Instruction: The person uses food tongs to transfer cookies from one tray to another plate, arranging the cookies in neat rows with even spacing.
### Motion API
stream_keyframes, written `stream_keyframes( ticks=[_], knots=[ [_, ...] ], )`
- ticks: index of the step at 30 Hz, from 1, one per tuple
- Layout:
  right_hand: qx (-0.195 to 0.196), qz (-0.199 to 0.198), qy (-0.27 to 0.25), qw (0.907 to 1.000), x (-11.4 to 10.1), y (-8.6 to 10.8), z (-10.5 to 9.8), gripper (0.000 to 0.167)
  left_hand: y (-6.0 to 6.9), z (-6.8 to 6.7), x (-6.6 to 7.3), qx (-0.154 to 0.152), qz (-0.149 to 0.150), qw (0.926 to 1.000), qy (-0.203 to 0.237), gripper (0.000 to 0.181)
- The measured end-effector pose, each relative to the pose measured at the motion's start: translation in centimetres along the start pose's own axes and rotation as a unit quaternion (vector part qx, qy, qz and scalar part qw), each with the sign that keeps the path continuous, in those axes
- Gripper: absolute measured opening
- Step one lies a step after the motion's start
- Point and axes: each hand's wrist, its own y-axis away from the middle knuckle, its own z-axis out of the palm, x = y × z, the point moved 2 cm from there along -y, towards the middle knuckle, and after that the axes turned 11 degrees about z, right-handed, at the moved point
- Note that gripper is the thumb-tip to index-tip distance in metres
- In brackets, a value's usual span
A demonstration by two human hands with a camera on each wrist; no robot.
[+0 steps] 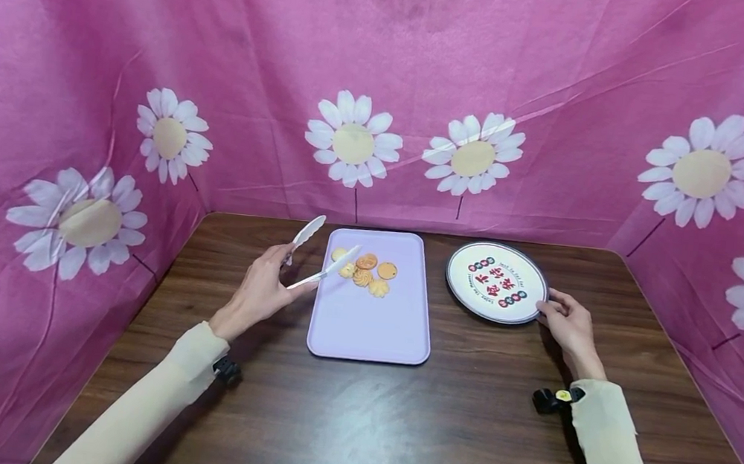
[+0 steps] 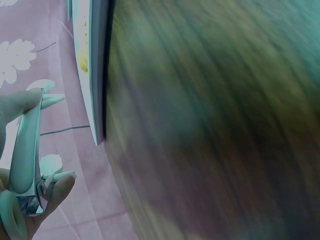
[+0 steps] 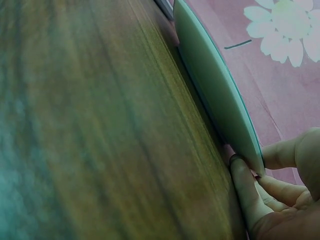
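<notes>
White tongs (image 1: 311, 231) are in my left hand (image 1: 262, 289), thumb on one arm and fingers on the other, their arms spread apart. One arm of the tongs reaches over the left side of a lilac tray (image 1: 372, 333), near several cookies (image 1: 363, 277) in its upper half. In the left wrist view the hand (image 2: 55, 200) grips the tongs (image 2: 27, 145) beside the tray's edge. My right hand (image 1: 570, 327) pinches the right rim of a round white plate (image 1: 496, 283) with red lettering. The right wrist view shows thumb and fingers (image 3: 247, 187) on either side of the plate's rim (image 3: 215, 80).
The brown wooden table (image 1: 353, 424) extends below the tray and plate. Behind and beside it hangs a pink cloth (image 1: 423, 50) with white daisies. A strip of table separates the tray from the plate.
</notes>
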Motion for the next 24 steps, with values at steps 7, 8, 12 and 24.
stream_keyframes(
  ticks=[7,8,12,24],
  knots=[
    [0.005,0.008,0.006,0.9999,0.1,-0.1,0.1,0.06,-0.7,0.4,1.1,-0.023,0.037,0.999,0.012,0.082],
    [0.006,0.01,0.008,0.9999,0.1,-0.1,0.1,0.06,-0.7,0.5,1.3,-0.028,0.044,0.9985,0.014,0.081],
    [0.01,0.014,0.016,0.9997,0.1,-0.2,0.2,0.06,-0.7,0.8,2.2,-0.056,0.069,0.9957,0.026,0.08],
    [0.016,0.011,0.018,0.9997,0.2,-0.4,0.3,0.059,-0.4,1.1,3.6,-0.088,0.042,0.9943,0.043,0.068]
  ],
)
